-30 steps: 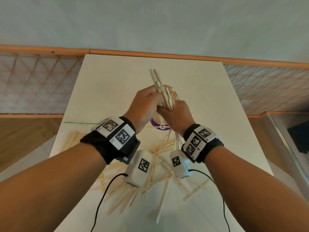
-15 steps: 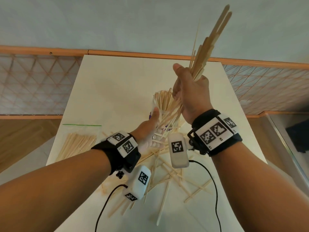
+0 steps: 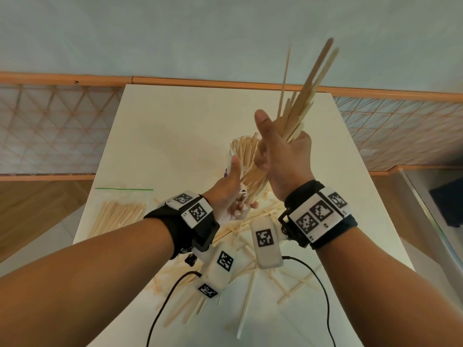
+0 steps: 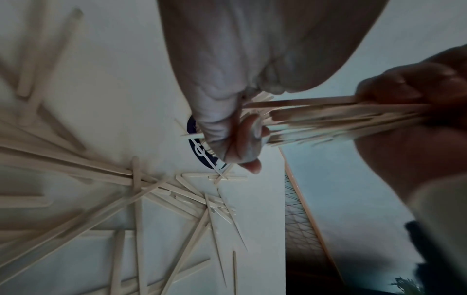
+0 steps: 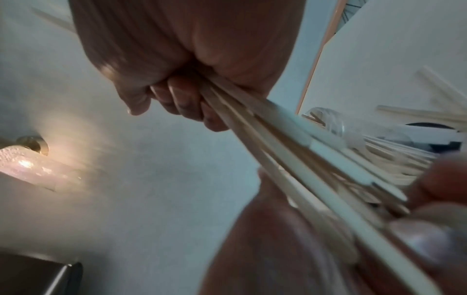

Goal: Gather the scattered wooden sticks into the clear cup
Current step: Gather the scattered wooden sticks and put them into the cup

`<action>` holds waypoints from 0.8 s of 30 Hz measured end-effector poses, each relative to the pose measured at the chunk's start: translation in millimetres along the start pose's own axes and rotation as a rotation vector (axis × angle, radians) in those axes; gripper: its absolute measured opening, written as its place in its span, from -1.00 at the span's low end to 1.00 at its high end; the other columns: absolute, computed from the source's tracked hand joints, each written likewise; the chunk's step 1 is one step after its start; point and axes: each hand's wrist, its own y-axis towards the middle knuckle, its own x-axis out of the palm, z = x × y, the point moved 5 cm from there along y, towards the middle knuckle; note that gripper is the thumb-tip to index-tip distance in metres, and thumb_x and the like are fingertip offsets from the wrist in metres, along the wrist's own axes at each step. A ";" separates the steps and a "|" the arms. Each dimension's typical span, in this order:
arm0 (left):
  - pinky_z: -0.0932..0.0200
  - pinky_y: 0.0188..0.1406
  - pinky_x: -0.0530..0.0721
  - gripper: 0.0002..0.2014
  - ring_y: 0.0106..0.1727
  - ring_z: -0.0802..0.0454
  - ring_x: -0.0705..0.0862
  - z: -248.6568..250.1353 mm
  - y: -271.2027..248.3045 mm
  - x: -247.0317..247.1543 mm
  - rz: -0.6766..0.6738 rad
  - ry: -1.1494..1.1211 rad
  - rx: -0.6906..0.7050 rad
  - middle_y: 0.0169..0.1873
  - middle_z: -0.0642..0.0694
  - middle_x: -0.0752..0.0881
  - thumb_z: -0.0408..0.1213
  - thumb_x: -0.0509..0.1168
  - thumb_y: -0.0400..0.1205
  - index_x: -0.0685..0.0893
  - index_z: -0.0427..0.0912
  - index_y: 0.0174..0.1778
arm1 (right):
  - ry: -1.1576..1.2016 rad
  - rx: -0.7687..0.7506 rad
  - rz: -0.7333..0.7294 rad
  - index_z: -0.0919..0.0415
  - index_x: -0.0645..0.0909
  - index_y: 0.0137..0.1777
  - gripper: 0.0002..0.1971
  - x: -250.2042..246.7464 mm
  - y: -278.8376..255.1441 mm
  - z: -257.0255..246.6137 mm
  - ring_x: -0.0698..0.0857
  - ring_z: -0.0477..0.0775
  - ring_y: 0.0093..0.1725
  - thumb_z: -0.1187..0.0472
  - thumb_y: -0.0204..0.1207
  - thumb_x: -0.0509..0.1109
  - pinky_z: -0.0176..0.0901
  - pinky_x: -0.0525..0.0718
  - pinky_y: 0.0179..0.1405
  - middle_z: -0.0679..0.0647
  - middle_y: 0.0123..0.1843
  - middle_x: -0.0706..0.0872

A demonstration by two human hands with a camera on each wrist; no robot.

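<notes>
My right hand [image 3: 281, 159] grips a thick bundle of wooden sticks [image 3: 305, 101] and holds it tilted, upper ends high to the right. Its curled fingers [image 5: 182, 99] wrap the bundle. My left hand [image 3: 231, 196] sits lower, thumb up, fingers [image 4: 240, 139] curled round the bundle's lower ends. Just behind the hands, the clear cup [image 3: 238, 149] stands upright on the white table [image 3: 175, 136] with several sticks inside; its rim [image 5: 336, 123] shows beside the bundle. Many scattered sticks [image 3: 250, 274] lie crossed on the table under my wrists.
A clear zip bag of sticks [image 3: 120, 214] lies at the table's left edge. More loose sticks [image 4: 177, 195] spread near the front edge. A wall with an orange rail [image 3: 200, 82] runs behind the table; floor drops off on both sides.
A second ago both hands held sticks together at the cup. My right hand has since lifted the bundle up and to the right, and my left hand has dropped to its lower ends.
</notes>
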 end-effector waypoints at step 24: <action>0.30 -0.39 0.62 -0.88 -0.39 0.09 0.60 8.5 -18.8 9.4 -0.290 0.355 0.254 -0.38 0.00 0.70 -0.34 0.37 0.62 0.62 -0.28 0.01 | -0.073 -0.073 -0.078 0.31 0.58 -0.29 -0.62 -0.7 -5.8 2.5 0.48 0.04 -0.58 0.04 0.67 0.38 -0.19 0.48 -0.57 0.09 -0.50 0.59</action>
